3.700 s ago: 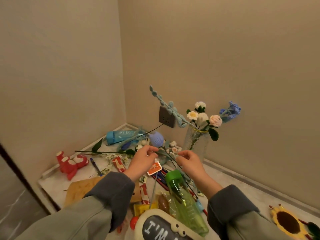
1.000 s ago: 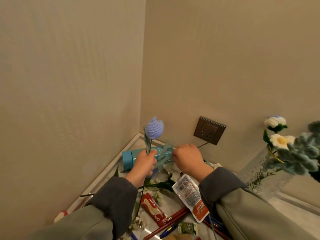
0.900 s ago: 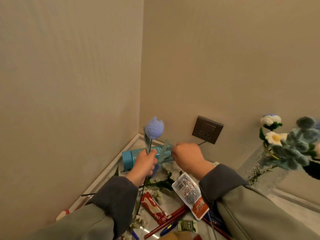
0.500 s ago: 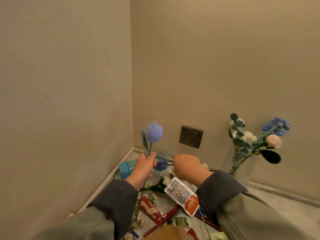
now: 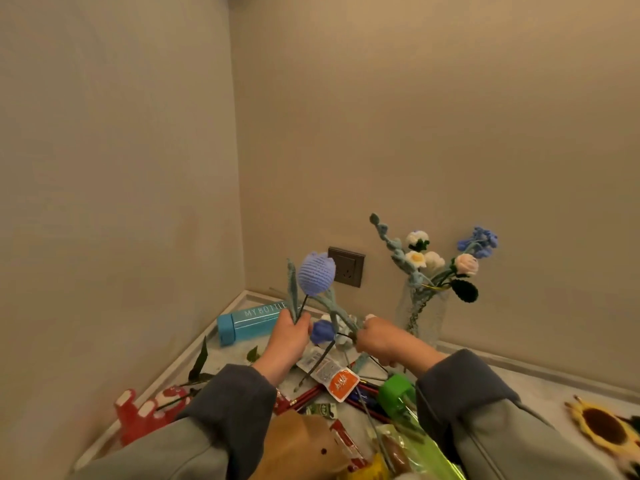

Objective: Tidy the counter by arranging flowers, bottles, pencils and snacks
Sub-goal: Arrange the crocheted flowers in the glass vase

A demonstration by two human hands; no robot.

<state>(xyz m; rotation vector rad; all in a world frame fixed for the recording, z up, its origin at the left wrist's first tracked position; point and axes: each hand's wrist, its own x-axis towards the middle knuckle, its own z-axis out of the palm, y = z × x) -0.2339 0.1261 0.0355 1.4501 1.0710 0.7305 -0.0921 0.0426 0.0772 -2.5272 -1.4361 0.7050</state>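
Note:
My left hand (image 5: 289,336) grips the stem of a knitted lilac tulip (image 5: 317,273) and holds it upright above the counter. My right hand (image 5: 382,341) pinches a second knitted stem with a darker blue bud (image 5: 322,332) and blue-grey leaves, just right of the tulip. A clear glass vase (image 5: 420,315) with several knitted flowers stands against the back wall, right of both hands. A teal bottle (image 5: 247,323) lies in the corner. Red and blue pencils (image 5: 304,398), an orange snack sachet (image 5: 341,381) and a green bottle (image 5: 398,396) lie below my hands.
A wall socket (image 5: 346,266) sits behind the tulip. A red toy (image 5: 145,415) lies at the counter's left edge and a knitted sunflower (image 5: 602,427) at the right. A brown plush thing (image 5: 301,445) is near me. Green leafy stems (image 5: 201,362) lie along the left wall.
The view has tilted down and swung right, so the vase and more counter clutter show. Both hands have lifted slightly with their stems; the blue bud now hangs between them.

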